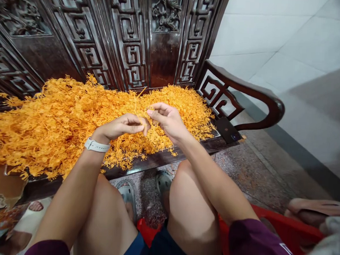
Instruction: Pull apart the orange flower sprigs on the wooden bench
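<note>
A large heap of small, spidery orange plastic pieces (66, 127) covers the seat of a dark wooden bench (163, 157). Above its front part, my left hand (127, 125) has thumb and fingers closed in a pinch on a thin orange plastic piece (136, 106), whose strand sticks up past the fingertips. My right hand (168, 122) is beside it, thumb and index finger pinched on another bit of orange plastic (151, 107). The fingertips of both hands are close together. Against the orange heap, the exact outline of the held pieces is hard to make out.
Behind the heap rises the carved bench back (163, 60), with a curved armrest (273, 108) at right. A dark phone (228, 129) lies at the seat's right end. Torn cardboard (8, 187) is at lower left. Red plastic (286, 226) and another person's foot (21, 237) show low down.
</note>
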A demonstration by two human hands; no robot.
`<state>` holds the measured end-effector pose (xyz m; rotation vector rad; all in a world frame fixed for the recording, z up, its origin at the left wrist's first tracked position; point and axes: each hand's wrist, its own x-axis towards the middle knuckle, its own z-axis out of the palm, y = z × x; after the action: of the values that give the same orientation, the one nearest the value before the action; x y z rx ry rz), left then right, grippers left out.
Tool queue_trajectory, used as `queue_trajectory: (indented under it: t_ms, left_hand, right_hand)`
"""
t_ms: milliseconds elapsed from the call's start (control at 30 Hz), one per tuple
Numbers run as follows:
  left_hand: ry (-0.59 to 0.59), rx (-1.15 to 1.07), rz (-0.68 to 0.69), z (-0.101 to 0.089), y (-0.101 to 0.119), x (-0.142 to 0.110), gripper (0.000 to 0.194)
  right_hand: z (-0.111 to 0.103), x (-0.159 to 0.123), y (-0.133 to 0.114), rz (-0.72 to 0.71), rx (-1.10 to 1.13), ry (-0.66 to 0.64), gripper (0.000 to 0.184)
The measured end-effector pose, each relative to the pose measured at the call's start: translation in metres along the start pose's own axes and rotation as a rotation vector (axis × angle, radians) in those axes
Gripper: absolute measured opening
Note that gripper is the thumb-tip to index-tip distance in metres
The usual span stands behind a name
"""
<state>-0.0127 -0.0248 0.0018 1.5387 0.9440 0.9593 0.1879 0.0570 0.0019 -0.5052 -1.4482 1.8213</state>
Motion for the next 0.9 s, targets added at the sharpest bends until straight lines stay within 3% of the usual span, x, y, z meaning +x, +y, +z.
queue_trajectory:
  t_ms: [100,167,233,300,367,467,700,900]
  left_hand:
    - [0.123,-0.126,0.026,0.001,-0.006,0.003,0.047]
    - [0.29,-0.192,0.029,0.004,-0.011,0.008,0.055]
    - [0.477,-0.278,-0.034,0.011,-0.017,0.017,0.06]
    - [0.589,-0.408,-0.13,0.021,-0.023,0.027,0.054]
    - [0.566,-0.538,-0.194,0.032,-0.027,0.036,0.049]
    - [0.501,-0.651,-0.152,0.047,-0.03,0.046,0.041]
    - [0.698,-0.854,-0.036,0.052,-0.022,0.047,0.014]
    - [0.78,-0.988,0.032,0.049,-0.01,0.042,0.018]
  right_hand:
    - [-0.009,0.002,0.0,-0.077,-0.026,0.097,0.035]
    - [-0.014,0.004,-0.001,-0.102,-0.029,0.14,0.037]
    - [-0.018,0.004,-0.002,-0.117,-0.024,0.169,0.037]
    - [-0.021,0.004,-0.002,-0.139,-0.051,0.179,0.035]
    - [-0.021,0.004,-0.001,-0.158,-0.129,0.155,0.034]
    - [-0.02,0.005,0.003,-0.163,-0.238,0.086,0.035]
    - [-0.019,0.009,0.006,-0.213,-0.24,0.155,0.033]
    - [-0.017,0.013,0.011,-0.177,-0.054,0.136,0.024]
